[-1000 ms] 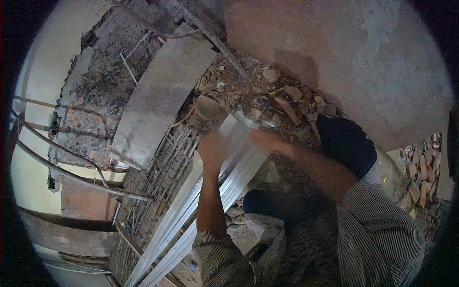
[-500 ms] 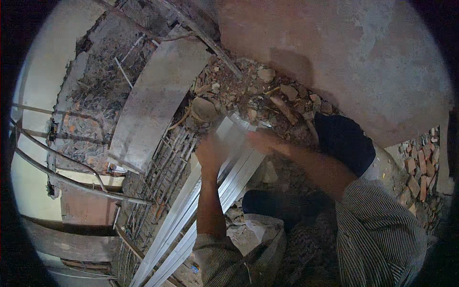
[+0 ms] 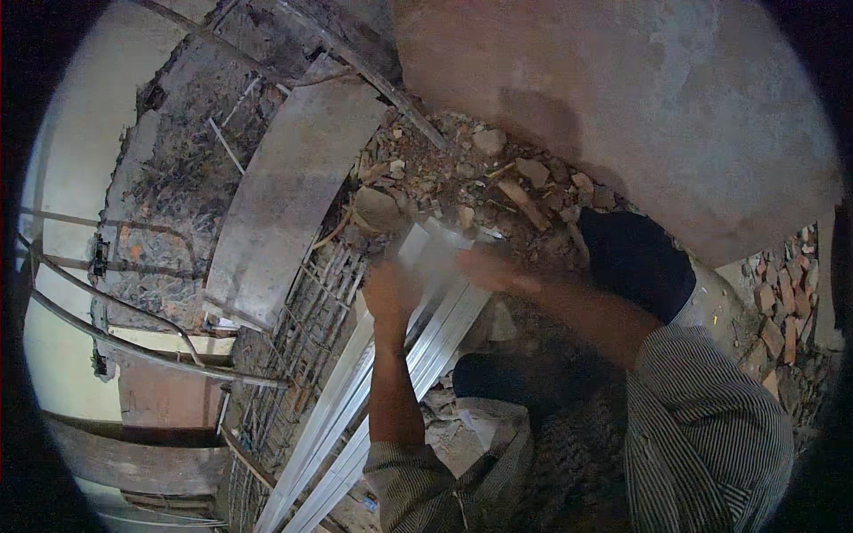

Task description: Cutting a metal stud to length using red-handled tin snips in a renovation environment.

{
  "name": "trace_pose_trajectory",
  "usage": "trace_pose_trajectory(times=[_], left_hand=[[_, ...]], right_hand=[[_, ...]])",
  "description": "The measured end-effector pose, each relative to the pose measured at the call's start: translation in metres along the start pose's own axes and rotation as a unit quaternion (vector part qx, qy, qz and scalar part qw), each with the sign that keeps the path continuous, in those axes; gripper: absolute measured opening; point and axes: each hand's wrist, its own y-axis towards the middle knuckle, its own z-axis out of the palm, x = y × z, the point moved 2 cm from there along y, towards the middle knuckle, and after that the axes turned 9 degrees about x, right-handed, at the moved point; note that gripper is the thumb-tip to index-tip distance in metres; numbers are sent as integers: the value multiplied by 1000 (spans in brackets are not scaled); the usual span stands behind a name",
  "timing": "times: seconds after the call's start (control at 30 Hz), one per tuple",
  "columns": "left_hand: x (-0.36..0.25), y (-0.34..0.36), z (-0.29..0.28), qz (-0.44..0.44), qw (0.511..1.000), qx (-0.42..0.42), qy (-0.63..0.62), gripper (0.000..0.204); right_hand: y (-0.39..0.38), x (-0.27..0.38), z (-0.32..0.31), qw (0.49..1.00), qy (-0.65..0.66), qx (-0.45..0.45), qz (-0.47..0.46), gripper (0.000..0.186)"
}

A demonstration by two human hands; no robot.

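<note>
Long silvery metal channels (image 3: 343, 401) lie bundled diagonally, their upper ends beneath my hands. My left hand (image 3: 391, 286) is at the bundle's left side near that end, wrist upright in view, its fingers blurred. My right hand (image 3: 498, 274) reaches in from the right to the bundle's upper right, also smeared, so its grip is unclear. A hazy blur covers the metal between both hands. Both forearms have striped sleeves (image 3: 702, 417). Dark clothed knees (image 3: 635, 262) sit to the right of and below the channels.
Broken masonry (image 3: 533, 173) lies beyond the bundle, against a plastered wall (image 3: 613, 98). At left are rebar mesh (image 3: 311, 324), a long board (image 3: 280, 195) and bent pipes (image 3: 151, 351). Broken bricks (image 3: 786, 306) are piled at the far right.
The view has shifted slightly. Both hands stay at the upper end of the channels, appearing a little lower in the picture, with the right hand more smeared.
</note>
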Motion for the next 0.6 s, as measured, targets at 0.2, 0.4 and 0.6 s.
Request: trace_pose_trajectory(times=[0.2, 0.4, 0.6], left_hand=[[-7, -8, -3, -17, 997, -29, -74, 42], [-10, -6, 0, -24, 999, 12, -29, 45], [-7, -6, 2, -3, 999, 3, -39, 51]], right_hand=[[4, 5, -2, 947, 316, 25, -58, 33], [6, -20, 28, 789, 603, 58, -105, 35], [14, -22, 42, 610, 775, 102, -134, 32]])
